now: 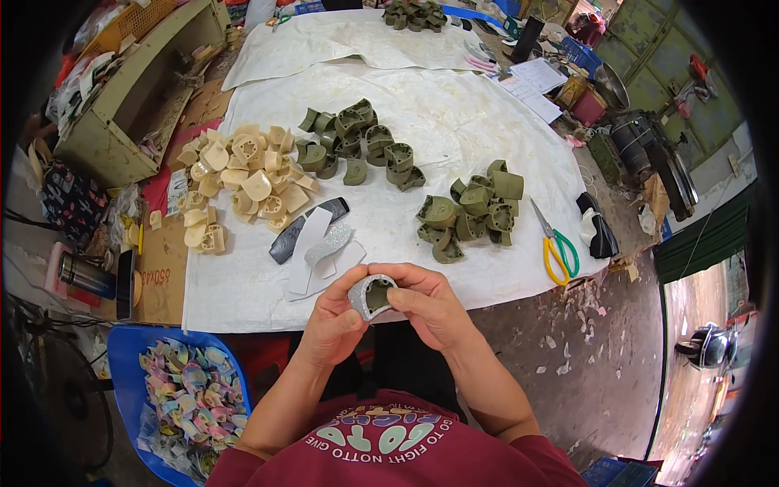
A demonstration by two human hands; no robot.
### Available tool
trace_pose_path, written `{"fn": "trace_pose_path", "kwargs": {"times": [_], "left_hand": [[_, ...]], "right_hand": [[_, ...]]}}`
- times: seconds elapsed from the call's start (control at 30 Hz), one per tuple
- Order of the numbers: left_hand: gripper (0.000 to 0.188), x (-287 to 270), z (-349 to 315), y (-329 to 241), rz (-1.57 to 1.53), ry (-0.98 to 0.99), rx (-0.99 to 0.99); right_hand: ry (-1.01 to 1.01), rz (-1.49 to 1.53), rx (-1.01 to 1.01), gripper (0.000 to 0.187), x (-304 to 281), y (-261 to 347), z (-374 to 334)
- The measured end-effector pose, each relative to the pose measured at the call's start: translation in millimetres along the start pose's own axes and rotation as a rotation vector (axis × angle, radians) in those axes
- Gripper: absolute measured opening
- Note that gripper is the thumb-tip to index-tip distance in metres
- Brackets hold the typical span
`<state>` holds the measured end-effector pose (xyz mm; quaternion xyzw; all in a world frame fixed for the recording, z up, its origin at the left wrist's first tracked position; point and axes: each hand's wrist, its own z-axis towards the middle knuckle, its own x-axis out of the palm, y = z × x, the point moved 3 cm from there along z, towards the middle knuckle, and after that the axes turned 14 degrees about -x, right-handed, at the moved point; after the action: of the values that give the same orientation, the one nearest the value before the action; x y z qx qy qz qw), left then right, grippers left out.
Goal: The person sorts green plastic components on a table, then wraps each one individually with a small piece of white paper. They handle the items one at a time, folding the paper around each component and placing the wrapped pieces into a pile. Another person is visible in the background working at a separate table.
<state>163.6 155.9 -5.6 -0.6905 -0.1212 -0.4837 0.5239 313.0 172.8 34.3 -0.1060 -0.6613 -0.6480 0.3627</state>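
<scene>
Just past the near edge of the table, both my hands hold one olive-green shoe heel (377, 299) with a silver glitter covering around its outside. My left hand (333, 315) grips its left side, thumb low on the rim. From the right, my right hand (432, 307) closes on it with the thumb at the hollow opening. Silver glitter strips (334, 242) with white backing lie on the table beyond my left hand, partly over a dark curved piece (284, 244). Farther off are piles of olive-green heels (438, 211) and beige heels (258, 185).
White sheeting (454, 292) covers the table. Scissors (558, 253) with yellow and green handles lie by its right edge, near a black pouch (601, 231). A blue bin (123, 357) of multicoloured pieces stands at lower left. A metal flask (88, 276) and phone (125, 284) are at left.
</scene>
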Motion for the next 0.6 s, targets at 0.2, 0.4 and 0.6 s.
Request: {"fn": "trace_pose_path", "kwargs": {"times": [0.2,0.4,0.6], "left_hand": [[0.054,-1.6,-0.5,2.1,-0.053,0.161,-0.046],[0.047,3.0,4.4,-14.6,0.067,-0.220,-0.142],[0.050,9.9,10.2,-24.0,0.803,-0.483,0.057]], "right_hand": [[-0.021,-0.013,0.119,0.026,-15.8,-5.9,2.3],[0.046,-0.828,-0.486,0.034,-12.0,13.5,14.6],[-0.012,-0.996,-0.530,0.031,0.7,7.7,4.6]]}}
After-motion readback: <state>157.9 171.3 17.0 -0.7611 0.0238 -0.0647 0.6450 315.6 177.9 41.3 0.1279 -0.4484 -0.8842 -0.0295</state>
